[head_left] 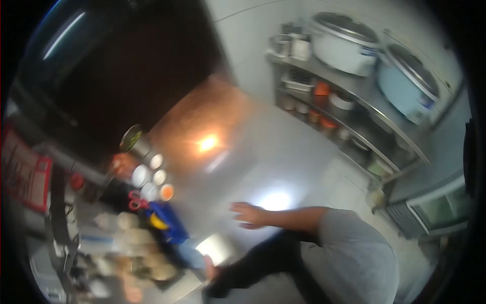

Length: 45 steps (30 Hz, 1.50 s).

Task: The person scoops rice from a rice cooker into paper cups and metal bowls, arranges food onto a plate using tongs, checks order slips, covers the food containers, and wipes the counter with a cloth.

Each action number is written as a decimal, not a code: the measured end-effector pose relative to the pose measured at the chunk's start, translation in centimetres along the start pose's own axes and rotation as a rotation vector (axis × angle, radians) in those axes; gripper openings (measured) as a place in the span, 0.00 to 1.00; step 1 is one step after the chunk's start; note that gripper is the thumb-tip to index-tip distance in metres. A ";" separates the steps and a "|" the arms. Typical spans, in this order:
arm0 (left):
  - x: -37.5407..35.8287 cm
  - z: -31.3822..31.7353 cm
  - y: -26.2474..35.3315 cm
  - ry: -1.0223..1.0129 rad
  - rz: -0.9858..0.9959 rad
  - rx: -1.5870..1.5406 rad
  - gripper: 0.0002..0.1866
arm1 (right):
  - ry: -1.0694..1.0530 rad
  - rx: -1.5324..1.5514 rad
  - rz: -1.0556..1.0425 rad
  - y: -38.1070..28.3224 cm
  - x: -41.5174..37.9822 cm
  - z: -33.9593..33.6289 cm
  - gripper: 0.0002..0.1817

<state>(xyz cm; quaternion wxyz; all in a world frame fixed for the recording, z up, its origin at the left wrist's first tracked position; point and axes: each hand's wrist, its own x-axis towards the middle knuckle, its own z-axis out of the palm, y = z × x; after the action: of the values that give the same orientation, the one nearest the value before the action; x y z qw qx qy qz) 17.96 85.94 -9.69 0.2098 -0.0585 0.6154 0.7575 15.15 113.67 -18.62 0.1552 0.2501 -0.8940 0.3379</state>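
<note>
White square-edged item, one, flat-looking, beside the left hand; contact uncertain through blur. Stage of handling: the item lies at the left hand, the right hand is away from it, apparently empty; nothing legible marks any part as finished or left over. Right fingers: extended, slightly parted, over the grey surface. Left fingers: too smeared to tell whether open or gripping. Surroundings, largest first: smooth grey surface, metallic in look, bearing an orange glow and a white glare; dark panel, upper left; steel shelving, upper right, several tiers; grey shirt and black garment, lower right; glass-fronted cabinet, far right; two rice cookers, one white, one pale blue, side by side on the top tier; blue packet with yellow patch, near the white item; round metal container, green contents; small white cups, grouped; orange-filled cup, adjoining; red-handled scissors, beside the packet. Lower-left goods: crowded, blurred, not itemised.
</note>
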 end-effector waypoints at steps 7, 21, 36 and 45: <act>3.0 6.9 -2.5 -0.233 0.119 0.252 0.28 | 0.132 -0.052 0.149 -3.3 -5.5 -5.6 0.21; 3.4 35.8 -6.4 -0.389 0.250 0.410 0.27 | 0.105 -0.213 0.796 3.0 -35.1 -35.0 0.16; 12.4 57.3 -11.5 -0.498 0.077 0.309 0.29 | 0.216 -0.745 0.880 24.8 -19.2 -80.8 0.46; 18.9 64.4 -11.2 -0.445 0.132 0.382 0.34 | 0.475 -0.778 0.999 42.4 -16.0 -92.1 0.51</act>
<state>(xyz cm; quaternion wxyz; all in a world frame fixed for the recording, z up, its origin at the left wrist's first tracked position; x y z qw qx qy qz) 16.10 153.95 -11.20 0.2967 0.1896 0.6882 0.6344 14.99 209.40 18.56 0.2516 -0.3484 -0.9004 0.0682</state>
